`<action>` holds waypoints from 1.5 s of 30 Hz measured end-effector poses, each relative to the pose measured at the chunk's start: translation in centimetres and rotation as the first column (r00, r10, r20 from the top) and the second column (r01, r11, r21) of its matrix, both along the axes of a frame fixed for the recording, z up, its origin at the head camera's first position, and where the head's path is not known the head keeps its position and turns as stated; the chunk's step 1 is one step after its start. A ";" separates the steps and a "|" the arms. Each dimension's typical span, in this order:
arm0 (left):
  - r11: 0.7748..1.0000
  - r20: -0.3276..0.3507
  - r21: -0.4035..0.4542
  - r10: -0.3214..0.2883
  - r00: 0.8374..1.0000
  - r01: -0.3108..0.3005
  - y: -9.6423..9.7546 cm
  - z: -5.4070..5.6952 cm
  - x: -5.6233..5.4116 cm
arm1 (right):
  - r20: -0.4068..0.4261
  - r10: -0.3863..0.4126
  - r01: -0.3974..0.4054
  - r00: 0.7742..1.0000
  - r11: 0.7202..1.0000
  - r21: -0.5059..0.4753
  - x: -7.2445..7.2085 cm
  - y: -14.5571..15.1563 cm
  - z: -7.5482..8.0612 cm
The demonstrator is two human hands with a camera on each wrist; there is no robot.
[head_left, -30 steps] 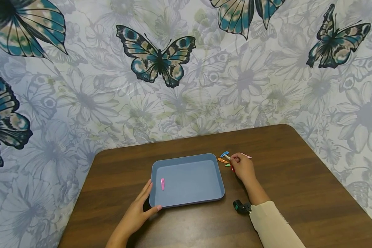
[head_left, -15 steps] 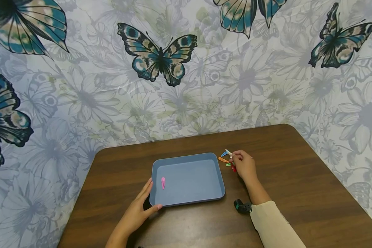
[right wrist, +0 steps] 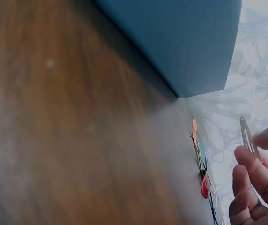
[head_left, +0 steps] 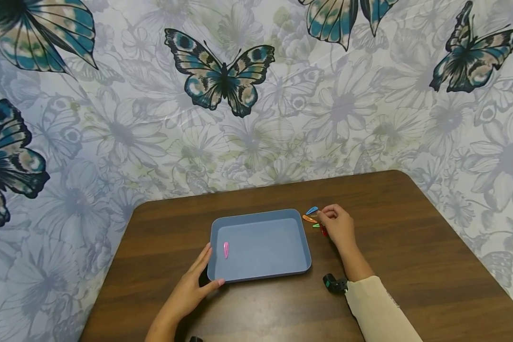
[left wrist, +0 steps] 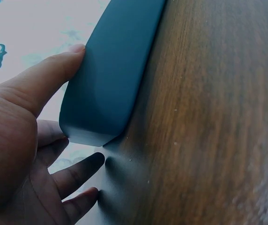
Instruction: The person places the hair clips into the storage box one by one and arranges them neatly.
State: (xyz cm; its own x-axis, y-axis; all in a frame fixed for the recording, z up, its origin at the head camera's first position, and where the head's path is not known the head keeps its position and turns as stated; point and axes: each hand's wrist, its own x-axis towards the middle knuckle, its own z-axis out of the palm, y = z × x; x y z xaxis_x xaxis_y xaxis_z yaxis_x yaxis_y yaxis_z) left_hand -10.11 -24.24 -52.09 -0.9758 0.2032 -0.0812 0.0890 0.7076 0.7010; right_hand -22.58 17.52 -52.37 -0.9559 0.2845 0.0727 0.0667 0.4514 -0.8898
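Of the two hands, the left hand is spread, touching the near left corner of the tray; one finger is partly hidden behind it in the left wrist view. The right hand pinches a pale clip, hardly visible from the head. Inside the tray lies a pink clip. Beside it, on the bench, are blue, orange, green and red clips, the last partly covered by the right hand. At the lower edge, a dark object is cut off; I cannot tell what it is.
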 end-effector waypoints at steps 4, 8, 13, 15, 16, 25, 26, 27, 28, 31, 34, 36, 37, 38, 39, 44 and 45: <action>1.000 0.014 0.013 -0.003 1.000 0.003 0.0 0.1 -0.1 | 0.033 0.015 -0.014 0.999 0.999 -0.031 0.0 0.1 0.1; 1.000 0.020 0.015 -0.004 1.000 0.004 0.0 0.1 -0.2 | 0.041 0.035 -0.031 0.999 0.995 -0.094 -0.1 0.1 0.1; 1.000 0.028 0.017 -0.009 1.000 0.008 0.1 0.1 -0.3 | 0.046 0.072 -0.062 0.996 0.981 -0.182 -0.1 0.2 -0.1; 1.000 0.027 0.021 -0.011 1.000 0.010 0.2 0.1 -0.4 | 0.054 0.084 -0.072 0.995 0.978 -0.195 -0.1 0.3 0.0; 1.000 0.025 0.023 -0.010 1.000 0.009 0.2 0.1 -0.4 | 0.060 0.088 -0.075 0.994 0.977 -0.198 -0.1 0.3 0.0; 0.999 0.026 0.029 -0.016 1.000 0.015 0.2 0.3 -0.5 | 0.067 0.108 -0.095 0.992 0.980 -0.172 -0.3 0.4 0.2; 0.999 0.027 0.028 -0.017 0.999 0.016 0.2 0.3 -0.5 | 0.060 0.108 -0.097 0.992 0.981 -0.166 -0.2 0.3 0.2; 0.999 0.027 0.028 -0.017 0.999 0.016 0.2 0.3 -0.5 | 0.053 0.109 -0.100 0.993 0.982 -0.161 -0.2 0.3 0.2; 1.000 0.028 0.027 -0.016 0.999 0.015 0.2 0.3 -0.6 | 0.045 0.114 -0.105 0.993 0.982 -0.160 -0.2 0.3 0.3; 0.999 0.026 0.028 -0.015 1.000 0.015 0.2 0.3 -0.6 | 0.017 0.128 -0.123 0.992 0.975 -0.186 -0.2 0.3 0.4; 0.999 0.026 0.031 -0.015 1.000 0.014 0.2 0.3 -0.5 | -0.008 0.150 -0.148 0.989 0.964 -0.219 -0.2 0.2 0.5; 0.999 0.028 0.029 -0.014 1.000 0.013 0.1 0.3 -0.4 | -0.015 0.155 -0.154 0.988 0.960 -0.234 -0.2 0.1 0.4; 0.999 0.032 0.031 -0.012 0.999 0.011 0.1 0.3 -0.4 | -0.018 0.159 -0.159 0.987 0.958 -0.239 -0.2 0.0 0.4; 0.999 0.033 0.031 -0.012 0.999 0.011 0.1 0.3 -0.4 | -0.019 0.165 -0.165 0.986 0.955 -0.247 -0.2 0.0 0.4; 0.999 0.035 0.032 -0.011 0.999 0.010 0.1 0.3 -0.3 | -0.020 0.169 -0.168 0.985 0.953 -0.253 -0.2 -0.1 0.3; 1.000 0.040 0.026 -0.004 0.999 0.003 -0.1 0.2 -0.1 | -0.011 0.185 -0.179 0.983 0.938 -0.297 -0.3 -0.6 0.3; 1.000 0.041 0.025 -0.002 0.999 0.001 -0.1 0.2 -0.1 | -0.011 0.185 -0.180 0.983 0.936 -0.302 -0.3 -0.7 0.3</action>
